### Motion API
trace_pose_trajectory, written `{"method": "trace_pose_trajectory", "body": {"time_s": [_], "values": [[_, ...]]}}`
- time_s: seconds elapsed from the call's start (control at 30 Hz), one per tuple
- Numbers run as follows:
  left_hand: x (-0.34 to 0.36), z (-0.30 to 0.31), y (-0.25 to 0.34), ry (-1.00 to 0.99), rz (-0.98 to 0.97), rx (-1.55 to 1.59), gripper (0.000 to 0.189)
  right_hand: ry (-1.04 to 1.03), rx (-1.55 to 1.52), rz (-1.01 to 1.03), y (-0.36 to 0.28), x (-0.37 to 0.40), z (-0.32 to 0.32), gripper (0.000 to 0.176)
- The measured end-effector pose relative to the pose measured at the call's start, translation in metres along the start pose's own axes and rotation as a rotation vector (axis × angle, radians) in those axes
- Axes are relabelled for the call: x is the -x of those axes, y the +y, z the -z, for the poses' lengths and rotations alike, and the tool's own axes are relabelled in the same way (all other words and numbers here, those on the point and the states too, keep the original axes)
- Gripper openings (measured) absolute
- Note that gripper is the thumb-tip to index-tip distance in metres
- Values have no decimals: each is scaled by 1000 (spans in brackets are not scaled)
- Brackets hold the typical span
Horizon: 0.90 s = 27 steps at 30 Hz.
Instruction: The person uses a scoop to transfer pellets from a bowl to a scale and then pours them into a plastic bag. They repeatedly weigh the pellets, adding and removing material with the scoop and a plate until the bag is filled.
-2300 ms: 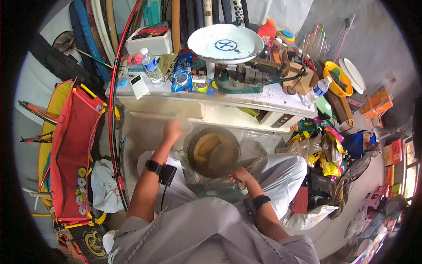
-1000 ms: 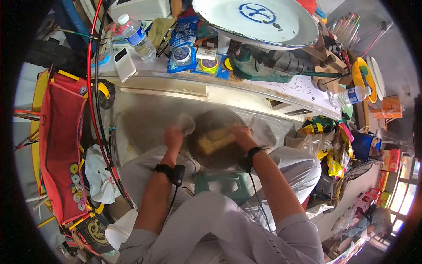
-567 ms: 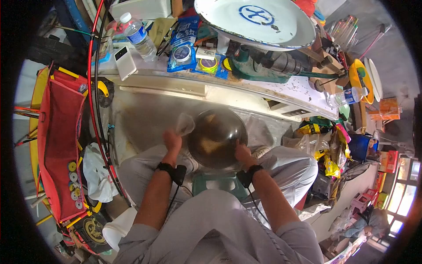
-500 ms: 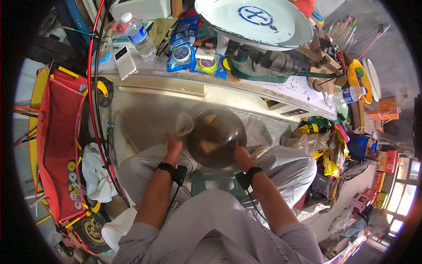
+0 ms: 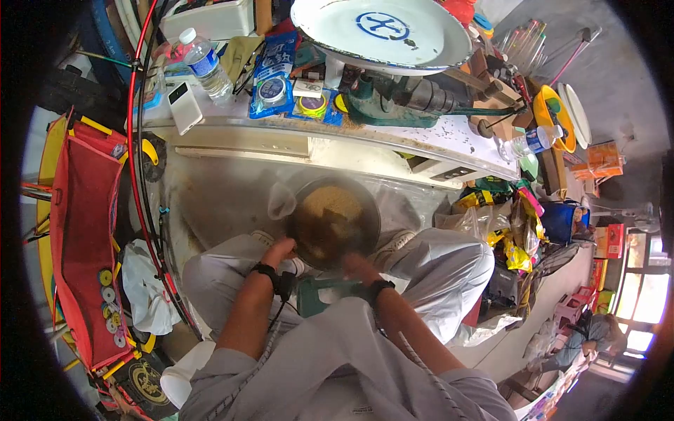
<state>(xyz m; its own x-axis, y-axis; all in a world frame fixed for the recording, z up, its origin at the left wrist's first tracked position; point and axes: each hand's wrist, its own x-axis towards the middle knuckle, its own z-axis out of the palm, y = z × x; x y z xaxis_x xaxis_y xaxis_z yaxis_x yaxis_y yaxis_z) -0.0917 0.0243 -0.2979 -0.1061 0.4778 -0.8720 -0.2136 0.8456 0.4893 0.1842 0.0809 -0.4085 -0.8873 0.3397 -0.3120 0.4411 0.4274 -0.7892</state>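
A dark round metal pan (image 5: 309, 245) is between the person's legs, low over a floor covering. A tan patch with a darker area shows in its bowl, too blurred to name. My left hand (image 5: 282, 250) is closed at the pan's lower left rim, its fingers partly hidden. At the lower right rim, my right hand (image 5: 360, 269) is smeared by motion, so its fingers do not show clearly. Just left of the pan is a piece of clear plastic (image 5: 281, 201). Below the pan lies a green object (image 5: 316, 296), partly covered by clothing.
Ahead, a workbench (image 5: 449, 140) carries an enamel basin (image 5: 435, 45), a green drill (image 5: 393, 105), a water bottle (image 5: 208, 67) and a white phone-like device (image 5: 184, 108). Red and black hoses (image 5: 133, 140) and a red tool bag (image 5: 84, 238) are left. Plastic bags (image 5: 484, 221) lie right; another person (image 5: 593, 337) is far right.
My right hand has moved from the pan's right side down toward its lower rim. More of the tan patch shows in the pan. The whole view has shifted slightly.
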Motion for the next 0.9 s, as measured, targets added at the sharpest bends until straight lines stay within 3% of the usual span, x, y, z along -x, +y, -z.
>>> {"method": "trace_pose_trajectory", "body": {"time_s": [0.03, 0.07, 0.2, 0.27, 0.3, 0.37, 0.4, 0.47, 0.6, 0.7, 0.83, 0.9], "values": [[1, 0, -1, -7, -12, 15, 31, 14, -147, -113, -9, -1, -3, 20], [2, 0, -4, -11, -22, 32, 27, 26, -296, -225, -17, -3, -6, 23], [-14, 6, -22, -23, 13, 15, 18, 90, -329, -343, -38, -15, -12, 26], [-48, 9, -40, -34, 73, -68, 15, 175, -927, -467, -57, -16, 0, 27], [-70, 11, -50, -45, 110, -122, 13, 174, -927, -467, -69, -16, 9, 27], [-110, 14, -73, -68, 185, -219, 12, 191, -1365, -588, -88, -18, 26, 22], [-119, 15, -78, -78, 206, -242, 11, 188, -1365, -588, -83, -24, 22, 22], [-93, 14, -67, -67, 167, -210, 15, 161, -1817, -653, -63, -36, 8, 21], [-10, 4, -25, -29, 3, -89, 34, 66, -1975, -611, -51, -43, -1, 14], [-78, 4, -58, 61, 120, -262, 21, 97, -1914, -500, -25, -36, -23, 18], [-17, 12, -33, -22, 87, -102, 37, 209, -1930, -598, -78, -9, 33, 25], [-19, 7, -23, 19, -1, -410, 38, 303, -1864, -643, -85, -2, 54, 25]]}}
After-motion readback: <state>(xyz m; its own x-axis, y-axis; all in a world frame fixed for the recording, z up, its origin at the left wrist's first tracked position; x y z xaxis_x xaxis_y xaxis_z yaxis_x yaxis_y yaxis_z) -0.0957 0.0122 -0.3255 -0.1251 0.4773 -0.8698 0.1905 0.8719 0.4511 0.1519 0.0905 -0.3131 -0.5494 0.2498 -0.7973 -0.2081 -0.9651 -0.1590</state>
